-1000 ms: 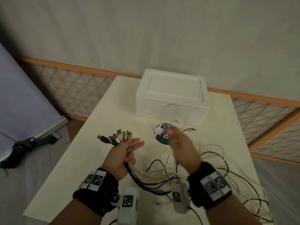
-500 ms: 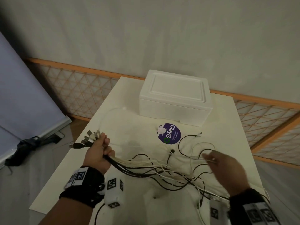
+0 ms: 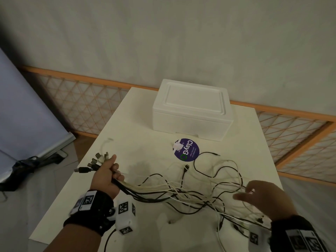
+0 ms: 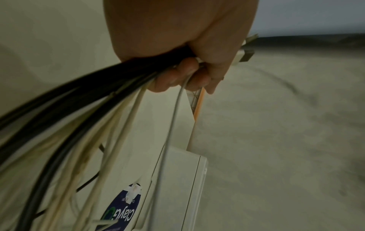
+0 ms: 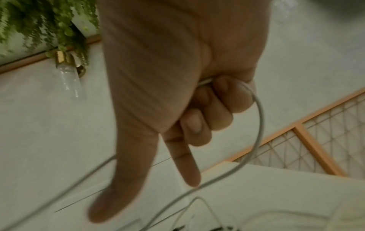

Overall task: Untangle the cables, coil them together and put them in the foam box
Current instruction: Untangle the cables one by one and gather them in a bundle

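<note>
My left hand (image 3: 107,176) grips a bundle of black and white cables (image 3: 163,192) just behind their USB plugs (image 3: 94,161), which fan out to the left past the table's edge. The left wrist view shows the fingers (image 4: 177,75) curled round the cables (image 4: 82,118). The loose lengths trail right across the table in a tangle. My right hand (image 3: 261,199) is over that tangle near the right edge; its curled fingers (image 5: 223,106) hold a white cable (image 5: 258,125), thumb and index finger extended. The white foam box (image 3: 192,110) stands shut at the table's far end.
A round purple sticker (image 3: 187,149) lies on the white table (image 3: 138,135) in front of the box. A lattice fence (image 3: 85,104) with orange rails runs behind and to the right. A grey board (image 3: 23,113) leans at the left, a dark bag (image 3: 23,166) on the floor.
My left hand closed round the plug bundle and moved left and nearer. My right hand swept from the sticker to the right, down into the tangle, taking hold of a white cable.
</note>
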